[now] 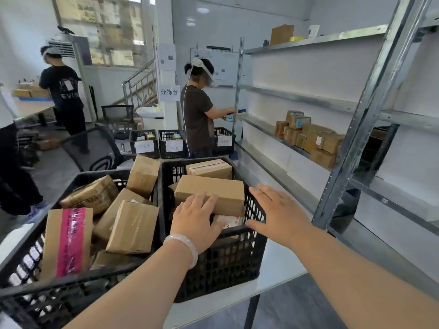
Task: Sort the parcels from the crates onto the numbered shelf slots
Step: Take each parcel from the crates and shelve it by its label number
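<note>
Two black plastic crates stand on a white table in front of me. The right crate (237,262) holds a long brown parcel (213,189) lying on top, another taped parcel (209,168) behind it and a white-labelled one (229,220) underneath. My left hand (196,222) lies over the near edge of the long parcel with its fingers straight. My right hand (278,212) hovers open above the crate's right rim, touching nothing. The left crate (28,293) is full of several brown parcels, one with pink tape (69,241).
A metal shelf rack (344,148) stands to the right, with several small parcels (311,138) on one level. A person with a headset (198,110) works at the far shelf end beside three labelled crates (145,143). Another person (64,91) and an office chair (95,148) are at left.
</note>
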The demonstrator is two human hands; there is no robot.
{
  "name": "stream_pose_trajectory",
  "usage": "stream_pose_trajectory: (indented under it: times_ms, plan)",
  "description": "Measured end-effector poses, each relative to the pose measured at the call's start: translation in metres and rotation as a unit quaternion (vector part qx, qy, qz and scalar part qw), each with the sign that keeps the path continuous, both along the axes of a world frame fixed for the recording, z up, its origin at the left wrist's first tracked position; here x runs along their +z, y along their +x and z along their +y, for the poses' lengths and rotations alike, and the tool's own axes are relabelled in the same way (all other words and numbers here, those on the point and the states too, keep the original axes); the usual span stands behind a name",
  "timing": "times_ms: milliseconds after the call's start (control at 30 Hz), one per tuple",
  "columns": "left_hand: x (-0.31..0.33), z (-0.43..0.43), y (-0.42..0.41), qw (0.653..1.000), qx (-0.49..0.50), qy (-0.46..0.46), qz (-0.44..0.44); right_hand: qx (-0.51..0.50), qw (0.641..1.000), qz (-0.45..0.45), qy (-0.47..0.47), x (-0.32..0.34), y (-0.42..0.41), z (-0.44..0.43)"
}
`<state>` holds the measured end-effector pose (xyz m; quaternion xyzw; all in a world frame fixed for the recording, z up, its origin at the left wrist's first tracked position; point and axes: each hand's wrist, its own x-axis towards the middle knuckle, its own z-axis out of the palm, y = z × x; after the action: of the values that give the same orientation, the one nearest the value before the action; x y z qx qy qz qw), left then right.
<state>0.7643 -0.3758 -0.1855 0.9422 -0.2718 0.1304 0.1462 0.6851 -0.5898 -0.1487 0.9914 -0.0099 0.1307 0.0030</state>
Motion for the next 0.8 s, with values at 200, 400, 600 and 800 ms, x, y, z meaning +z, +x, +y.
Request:
stream_pose_trajectory:
  times_ms: [200, 400, 600, 800]
  plan:
    - [-0.034, -0.012, 0.07, 0.997, 0.015, -0.016, 0.08, 0.007, 1.0, 0.026, -0.002, -0.02, 0.095, -0.01]
    - [-0.06, -0.021, 0.109, 0.985, 0.055, -0.058, 0.155, 0.033, 0.998, 0.049, 0.017, -0.041, 0.166, -0.018]
    - [-0.071, -0.037, 0.118, 0.968, 0.084, -0.085, 0.219, 0.035, 0.993, 0.105, 0.051, -0.067, 0.216, -0.031]
    - [-0.065, -0.06, 0.123, 0.89, 0.177, -0.264, 0.325, 0.035, 0.982, 0.155, 0.103, -0.07, 0.252, -0.045]
